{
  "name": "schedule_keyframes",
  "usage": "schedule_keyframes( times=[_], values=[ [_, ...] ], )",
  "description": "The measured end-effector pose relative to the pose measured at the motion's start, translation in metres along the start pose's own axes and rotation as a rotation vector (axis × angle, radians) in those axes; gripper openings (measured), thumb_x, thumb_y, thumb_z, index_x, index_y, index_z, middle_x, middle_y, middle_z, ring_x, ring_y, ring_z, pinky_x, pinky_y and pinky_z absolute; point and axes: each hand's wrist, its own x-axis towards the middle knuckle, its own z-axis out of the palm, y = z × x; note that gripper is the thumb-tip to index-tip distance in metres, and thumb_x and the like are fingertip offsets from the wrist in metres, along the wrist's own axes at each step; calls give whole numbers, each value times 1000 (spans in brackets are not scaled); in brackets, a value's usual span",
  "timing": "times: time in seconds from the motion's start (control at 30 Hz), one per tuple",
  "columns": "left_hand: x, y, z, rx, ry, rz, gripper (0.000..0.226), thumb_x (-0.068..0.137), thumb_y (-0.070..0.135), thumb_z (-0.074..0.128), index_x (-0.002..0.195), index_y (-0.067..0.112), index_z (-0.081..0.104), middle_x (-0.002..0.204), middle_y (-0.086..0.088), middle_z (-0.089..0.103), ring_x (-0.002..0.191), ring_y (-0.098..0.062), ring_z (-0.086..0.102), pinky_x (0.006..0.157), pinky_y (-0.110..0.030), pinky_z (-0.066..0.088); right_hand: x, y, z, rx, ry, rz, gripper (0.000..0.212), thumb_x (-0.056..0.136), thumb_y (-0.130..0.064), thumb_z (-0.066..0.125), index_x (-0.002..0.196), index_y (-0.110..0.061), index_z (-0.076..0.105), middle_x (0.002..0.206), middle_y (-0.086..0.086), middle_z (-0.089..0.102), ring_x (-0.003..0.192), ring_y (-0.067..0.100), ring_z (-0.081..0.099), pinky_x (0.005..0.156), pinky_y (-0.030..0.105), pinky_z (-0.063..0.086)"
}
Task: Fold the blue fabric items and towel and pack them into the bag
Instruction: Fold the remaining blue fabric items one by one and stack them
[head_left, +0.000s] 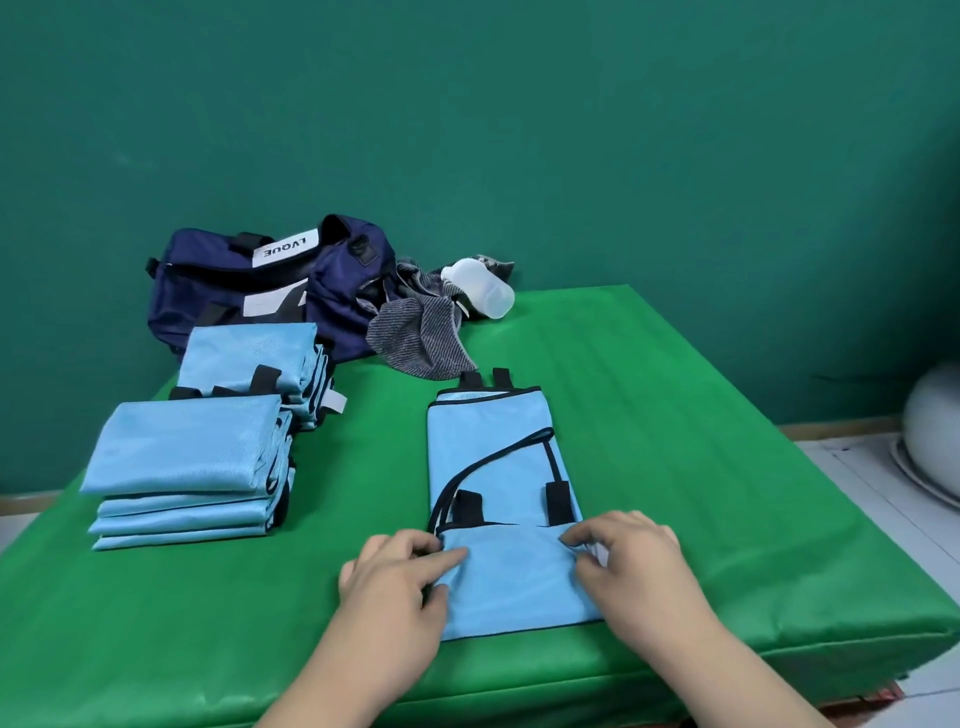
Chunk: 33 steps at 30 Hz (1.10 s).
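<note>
Currently: one blue fabric item (493, 457) lies flat on the green mat (675, 415), its long side running away from the person. It has dark trim, black straps on its upper face and two black tabs at its far end. Its near end is doubled over into a flap.

Left hand (402, 577): fingers curled, pinching the flap's left edge. Right hand (631, 566): fingers curled close together, pinching the flap's right edge. Both hands sit at the item's near corners.

To the left, well apart from it: near stack (182, 457) of folded blue pieces, several layers. The far stack (249, 358) is just behind it and touching it.

The navy bag (218, 291) with a white label lies behind the far stack, at the mat's far left corner against the teal wall. Cannot tell what it holds.

The grey striped towel (421, 338) is crumpled and unfolded, touching the bag's right end. A white bottle (485, 291) lies on its side at the towel's far edge
</note>
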Motion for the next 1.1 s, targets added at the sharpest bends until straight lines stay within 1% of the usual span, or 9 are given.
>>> schedule_keyframes(
  times=[0.17,0.27,0.37,0.5,0.73,0.9,0.97,1.03,1.1],
  values=[
    [2,-4,0,-50,70,61,40,76,34,57,111,38,74,102,44,51,103,9,35,93,-18,26,-3,0,-1,87,75,-8,23,70,-28,56,83,-40,72,83,-30,61,88,-3,51,81,25,33],
    [3,3,-9,-200,137,59,36,76,39,62,109,35,75,119,42,49,114,12,44,96,-13,34,-5,-5,-7,192,137,2,28,76,-21,63,75,-49,61,85,-31,63,94,-7,55,83,21,38],
    [2,14,-17,-409,189,17,28,77,29,75,103,40,75,118,39,54,109,13,54,87,2,33,-5,-10,-14,380,189,69,40,79,-1,68,73,-41,67,92,-28,66,94,-5,60,77,8,40],
    [19,21,-18,-631,262,-28,47,75,8,84,91,52,74,107,31,62,87,3,64,76,-3,44,11,-21,-22,540,246,108,39,78,6,65,72,-32,71,88,-24,69,87,-4,62,69,5,40],
    [103,15,-26,-613,304,-15,44,80,-4,75,99,35,69,102,20,62,81,7,55,78,-5,41,104,-32,-22,593,281,122,38,79,4,63,73,-33,68,90,-16,69,86,-9,60,73,5,41],
    [176,-14,-14,-367,254,-34,35,84,3,72,114,20,72,108,21,59,86,12,54,83,1,35,173,-23,-1,448,170,149,34,83,-1,56,86,-32,68,104,-10,64,71,-2,51,57,5,34],
    [194,-28,-2,-216,127,-15,39,86,9,70,123,20,68,118,16,56,104,8,52,95,-3,31,192,-10,14,293,61,172,31,85,-7,57,102,-29,71,113,-7,58,90,7,56,74,14,39],
    [200,-38,8,-83,-24,-21,47,90,18,66,136,27,59,137,10,49,131,-10,42,112,-23,28,201,1,27,138,-10,179,31,86,-16,60,113,-29,68,119,-6,53,116,17,52,97,30,40],
    [200,-43,14,-75,-58,-40,50,92,19,62,140,30,53,146,11,45,136,-13,38,117,-35,25,202,4,33,53,-42,142,32,88,-22,60,119,-31,63,126,-8,55,124,17,48,108,38,32]
  ],
)
